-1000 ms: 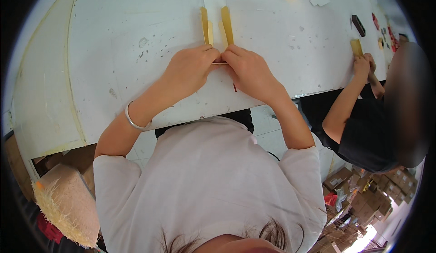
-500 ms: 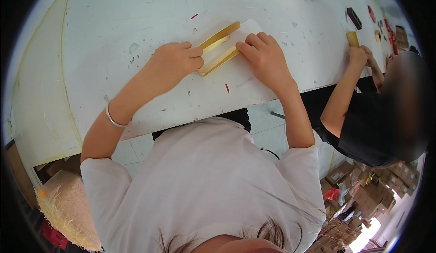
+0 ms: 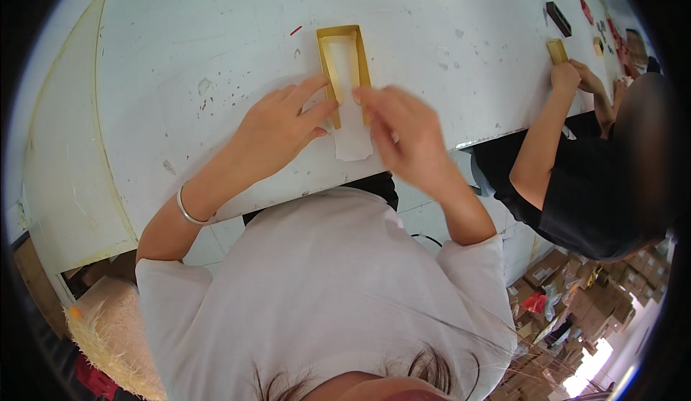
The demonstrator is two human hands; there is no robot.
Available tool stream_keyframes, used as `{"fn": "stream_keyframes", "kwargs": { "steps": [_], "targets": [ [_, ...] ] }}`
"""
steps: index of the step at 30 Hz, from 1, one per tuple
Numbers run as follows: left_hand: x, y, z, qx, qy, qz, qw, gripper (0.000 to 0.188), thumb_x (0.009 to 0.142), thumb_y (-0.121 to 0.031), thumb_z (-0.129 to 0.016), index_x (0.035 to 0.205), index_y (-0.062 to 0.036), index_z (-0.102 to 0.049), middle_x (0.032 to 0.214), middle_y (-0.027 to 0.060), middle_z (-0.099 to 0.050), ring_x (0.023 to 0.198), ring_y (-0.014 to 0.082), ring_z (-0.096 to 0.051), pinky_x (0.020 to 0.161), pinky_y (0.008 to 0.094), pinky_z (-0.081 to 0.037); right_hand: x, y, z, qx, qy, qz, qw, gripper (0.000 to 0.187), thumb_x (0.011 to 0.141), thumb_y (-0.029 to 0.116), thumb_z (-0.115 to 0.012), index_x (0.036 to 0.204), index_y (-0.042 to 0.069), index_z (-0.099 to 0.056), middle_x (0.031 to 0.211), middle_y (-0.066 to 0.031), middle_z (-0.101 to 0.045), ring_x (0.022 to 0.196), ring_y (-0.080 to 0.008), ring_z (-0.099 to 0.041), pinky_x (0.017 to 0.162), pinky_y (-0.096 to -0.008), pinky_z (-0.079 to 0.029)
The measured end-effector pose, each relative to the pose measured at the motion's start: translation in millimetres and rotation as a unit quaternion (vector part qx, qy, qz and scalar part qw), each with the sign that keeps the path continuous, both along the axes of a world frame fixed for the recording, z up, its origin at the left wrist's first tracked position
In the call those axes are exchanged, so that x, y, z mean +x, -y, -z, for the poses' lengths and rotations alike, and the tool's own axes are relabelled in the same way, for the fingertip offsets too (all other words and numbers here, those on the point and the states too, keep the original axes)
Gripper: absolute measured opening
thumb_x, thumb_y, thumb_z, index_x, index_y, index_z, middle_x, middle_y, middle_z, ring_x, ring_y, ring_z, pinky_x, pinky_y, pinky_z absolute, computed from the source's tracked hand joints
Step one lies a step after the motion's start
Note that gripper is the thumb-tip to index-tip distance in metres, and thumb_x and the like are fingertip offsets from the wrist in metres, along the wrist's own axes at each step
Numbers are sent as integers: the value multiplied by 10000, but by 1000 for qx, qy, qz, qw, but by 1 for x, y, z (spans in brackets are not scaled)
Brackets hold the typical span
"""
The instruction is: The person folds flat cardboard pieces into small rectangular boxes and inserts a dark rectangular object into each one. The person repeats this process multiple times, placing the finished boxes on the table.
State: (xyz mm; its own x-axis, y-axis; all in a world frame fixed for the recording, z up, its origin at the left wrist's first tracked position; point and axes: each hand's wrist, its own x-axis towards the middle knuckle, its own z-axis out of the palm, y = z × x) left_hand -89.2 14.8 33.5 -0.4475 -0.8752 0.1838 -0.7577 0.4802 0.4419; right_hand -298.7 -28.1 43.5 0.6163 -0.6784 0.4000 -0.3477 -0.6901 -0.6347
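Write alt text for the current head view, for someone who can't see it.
A person's left hand and right hand are at opposite sides of a partly folded gold carton on a white table, its white end flap lying flat toward the person. At right, a co-worker holds a small gold piece.
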Motion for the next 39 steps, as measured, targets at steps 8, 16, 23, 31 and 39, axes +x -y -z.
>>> {"fn": "stream_keyframes", "kwargs": {
  "steps": [8,16,23,31,39],
  "targets": [
    [7,24,16,5,-76,101,992,276,655,-84,-755,862,-69,-574,1068,30,-584,819,209,-556,698,331,-492,-20,28,21,-18,-146,-115,982,315,724,14,-674,1024,103,-634,950,-81,-553,865,-255,-545,763,-353,-457],
    [7,24,24,39,-102,66,992,255,683,-87,-755,791,-74,-525,874,29,-588,744,214,-548,621,322,-461,-15,26,33,20,-90,-87,992,236,657,85,-742,849,79,-605,892,-77,-521,828,-254,-518,725,-358,-450],
    [-15,17,29,9,-149,-5,989,333,721,-89,-743,1004,-91,-567,793,27,-585,647,187,-549,563,289,-459,0,26,36,-8,-90,-54,994,195,664,44,-702,790,55,-553,821,-75,-491,793,-248,-512,674,-351,-446],
    [-12,18,28,120,-185,-40,974,326,757,-50,-707,1054,-89,-577,768,24,-576,611,134,-540,551,249,-465,2,13,29,172,-90,-12,981,288,711,-46,-593,987,30,-558,857,-106,-572,768,-284,-574,682,-374,-472],
    [3,25,26,133,-239,-33,961,71,779,-36,-684,848,-19,-672,760,24,-555,607,113,-506,534,237,-424,-13,6,27,-5,-101,4,995,547,701,-56,-608,1223,85,-532,1159,-133,-546,904,-276,-574,763,-356,-483]
  ]
}}
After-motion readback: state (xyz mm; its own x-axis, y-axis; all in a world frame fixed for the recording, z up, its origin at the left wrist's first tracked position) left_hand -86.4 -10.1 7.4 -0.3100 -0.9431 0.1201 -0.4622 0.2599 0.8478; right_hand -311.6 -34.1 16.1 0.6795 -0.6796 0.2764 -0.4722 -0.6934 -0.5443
